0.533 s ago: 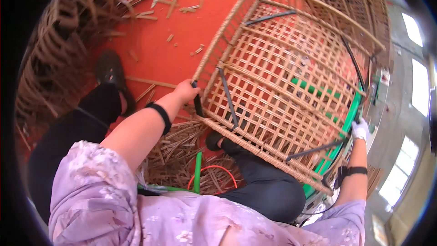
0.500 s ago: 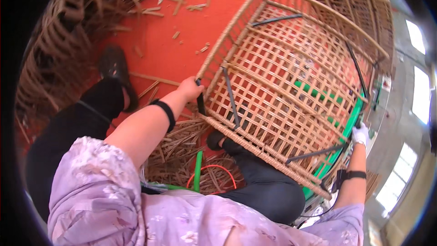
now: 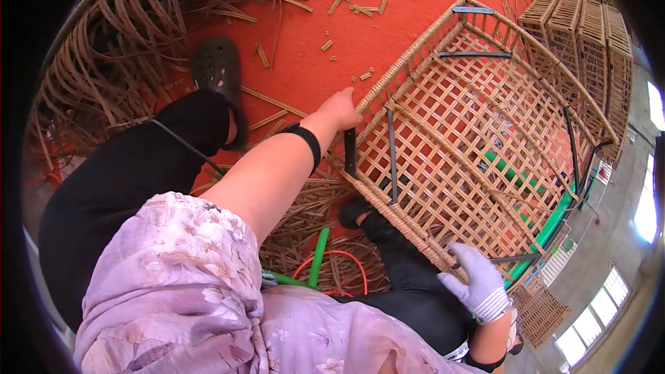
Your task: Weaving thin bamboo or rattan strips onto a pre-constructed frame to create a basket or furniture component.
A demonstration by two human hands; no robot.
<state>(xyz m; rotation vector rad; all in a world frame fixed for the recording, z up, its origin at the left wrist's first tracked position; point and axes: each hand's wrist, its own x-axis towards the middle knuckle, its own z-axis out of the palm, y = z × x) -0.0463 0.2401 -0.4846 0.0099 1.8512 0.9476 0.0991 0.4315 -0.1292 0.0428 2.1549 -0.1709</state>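
A shallow woven wicker basket (image 3: 443,145), with a thick wrapped rim and dark metal brackets along its sides, stands tilted over my legs. My bare left hand (image 3: 339,109) is closed on the rim at the left corner, beside a black bracket (image 3: 350,152); part of its grip is hidden. Over the basket's near edge is my right hand (image 3: 478,284), in a pale glove with striped cuff. Its thumb and fingers are spread, with nothing held, and whether the fingertips touch the rim I cannot tell.
A green bar (image 3: 557,215) runs under the basket's right side. Brown strips (image 3: 149,34) are heaped at left, with cut scraps on the red floor (image 3: 291,55). More wicker pieces (image 3: 582,41) stand stacked at far right. A green tube (image 3: 318,257) lies near my lap.
My right hand has left the basket's right side and come nearer, to its near edge, with fingers spread. In the picture, the basket and my left hand sit farther right and slightly lower.
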